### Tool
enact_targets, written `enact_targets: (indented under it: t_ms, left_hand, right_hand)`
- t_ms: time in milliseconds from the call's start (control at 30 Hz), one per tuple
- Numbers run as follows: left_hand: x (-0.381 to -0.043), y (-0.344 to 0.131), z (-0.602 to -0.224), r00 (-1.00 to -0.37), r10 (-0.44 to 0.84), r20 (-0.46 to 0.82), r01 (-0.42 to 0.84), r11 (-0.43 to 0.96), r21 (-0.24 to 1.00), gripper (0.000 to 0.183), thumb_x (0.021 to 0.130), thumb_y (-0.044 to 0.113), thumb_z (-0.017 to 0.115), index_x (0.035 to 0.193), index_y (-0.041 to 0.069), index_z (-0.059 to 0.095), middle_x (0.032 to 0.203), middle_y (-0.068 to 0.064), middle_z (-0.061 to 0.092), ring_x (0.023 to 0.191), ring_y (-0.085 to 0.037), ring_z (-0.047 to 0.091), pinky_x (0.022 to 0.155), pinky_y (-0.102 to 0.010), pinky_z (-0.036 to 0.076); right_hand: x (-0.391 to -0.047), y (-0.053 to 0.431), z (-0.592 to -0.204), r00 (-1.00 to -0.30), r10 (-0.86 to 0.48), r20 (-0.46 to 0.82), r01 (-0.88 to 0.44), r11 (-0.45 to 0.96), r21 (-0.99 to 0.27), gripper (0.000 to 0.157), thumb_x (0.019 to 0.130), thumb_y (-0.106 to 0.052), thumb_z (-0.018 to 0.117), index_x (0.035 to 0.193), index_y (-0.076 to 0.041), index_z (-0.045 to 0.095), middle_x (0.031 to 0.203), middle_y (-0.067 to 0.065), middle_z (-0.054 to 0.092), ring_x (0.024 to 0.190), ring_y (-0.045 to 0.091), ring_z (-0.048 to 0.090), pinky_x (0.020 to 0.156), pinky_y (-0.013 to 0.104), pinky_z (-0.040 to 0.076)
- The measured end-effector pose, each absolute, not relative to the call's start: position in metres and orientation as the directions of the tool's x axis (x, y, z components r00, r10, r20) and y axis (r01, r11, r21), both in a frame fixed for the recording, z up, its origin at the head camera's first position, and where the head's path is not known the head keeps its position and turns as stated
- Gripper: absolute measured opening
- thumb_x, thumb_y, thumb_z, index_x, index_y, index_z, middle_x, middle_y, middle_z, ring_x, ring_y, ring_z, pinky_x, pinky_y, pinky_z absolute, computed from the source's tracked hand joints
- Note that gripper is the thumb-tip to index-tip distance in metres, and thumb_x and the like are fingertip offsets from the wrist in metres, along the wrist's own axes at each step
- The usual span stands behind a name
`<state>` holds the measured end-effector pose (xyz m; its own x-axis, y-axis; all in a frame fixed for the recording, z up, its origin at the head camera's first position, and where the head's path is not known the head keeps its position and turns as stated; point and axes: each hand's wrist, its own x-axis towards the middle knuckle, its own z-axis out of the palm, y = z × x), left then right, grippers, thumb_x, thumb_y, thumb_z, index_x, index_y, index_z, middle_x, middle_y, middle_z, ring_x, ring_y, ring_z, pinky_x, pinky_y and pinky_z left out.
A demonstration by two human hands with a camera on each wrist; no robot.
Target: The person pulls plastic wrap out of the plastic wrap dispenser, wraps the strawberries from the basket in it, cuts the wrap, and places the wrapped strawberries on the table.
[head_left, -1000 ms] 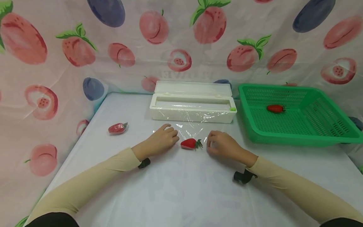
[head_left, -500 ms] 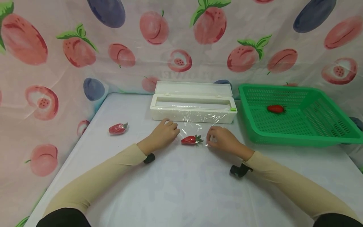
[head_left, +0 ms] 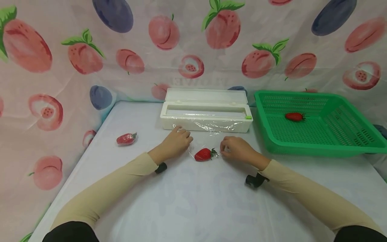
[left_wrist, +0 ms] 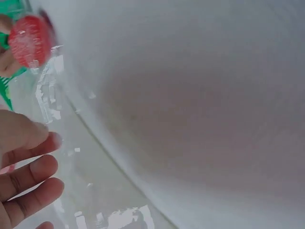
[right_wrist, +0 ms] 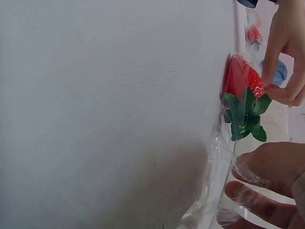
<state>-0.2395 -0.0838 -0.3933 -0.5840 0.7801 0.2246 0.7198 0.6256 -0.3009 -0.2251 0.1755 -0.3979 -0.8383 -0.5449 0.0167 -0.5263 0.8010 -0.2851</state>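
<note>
A red strawberry [head_left: 204,154] with green leaves lies on the white table between my two hands, clear plastic wrap [right_wrist: 213,157] over and around it. My left hand [head_left: 176,142], to its left, pinches the wrap's edge between thumb and index finger. At the leafy end, my right hand [head_left: 239,148] holds the wrap between thumb and fingertips; in the right wrist view the film creases over those fingers [right_wrist: 248,195]. Just behind stands a white wrap dispenser box [head_left: 205,125], its lid raised, with film clinging to its front.
Left of my left hand lies a film-wrapped strawberry [head_left: 126,138]. A green plastic basket [head_left: 317,149] stands at the right, with another strawberry [head_left: 294,116] inside. A fruit-print sheet [head_left: 193,40] hangs behind the table.
Both hands have moved slightly away from me and closer to the strawberry. The film between strawberry and box was pulled over the fruit and now lies looser. The strawberry shifted slightly right.
</note>
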Motion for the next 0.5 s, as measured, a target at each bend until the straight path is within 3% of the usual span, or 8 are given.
enact_targets:
  t_ms: [100,333,500]
  left_hand:
    - [-0.235,-0.08,-0.391,-0.594,0.774,0.217,0.726,0.633,-0.269,0.018,0.086,0.025,0.065,0.097,0.011,0.064,0.098,-0.006,0.066,0.099,-0.024,0.061,0.1,-0.043,0.04]
    - [-0.226,-0.061,-0.394,-0.506,0.855,0.112,0.812,0.516,-0.274,0.043,0.085,0.049,0.06,0.109,0.014,0.06,0.101,0.0,0.063,0.102,-0.02,0.058,0.102,-0.042,0.039]
    - [-0.225,-0.058,-0.395,-0.528,0.844,0.092,0.809,0.533,-0.246,0.036,0.085,0.04,0.064,0.11,0.015,0.061,0.101,0.0,0.063,0.102,-0.02,0.059,0.102,-0.04,0.039]
  right_hand:
    - [-0.223,0.173,-0.396,-0.824,-0.565,0.043,-0.548,0.774,-0.317,0.009,0.08,-0.013,0.07,0.089,-0.01,0.068,0.087,0.001,0.065,0.08,0.014,0.059,0.071,0.03,0.051]
    - [-0.223,0.156,-0.398,-0.718,-0.694,0.05,-0.679,0.683,-0.267,0.054,0.072,-0.031,0.08,0.117,-0.009,0.06,0.111,0.004,0.063,0.102,0.021,0.059,0.087,0.039,0.05]
    - [-0.227,0.148,-0.405,-0.706,-0.707,0.042,-0.696,0.682,-0.226,0.045,0.073,-0.026,0.079,0.113,-0.009,0.063,0.105,0.001,0.066,0.096,0.017,0.06,0.084,0.034,0.05]
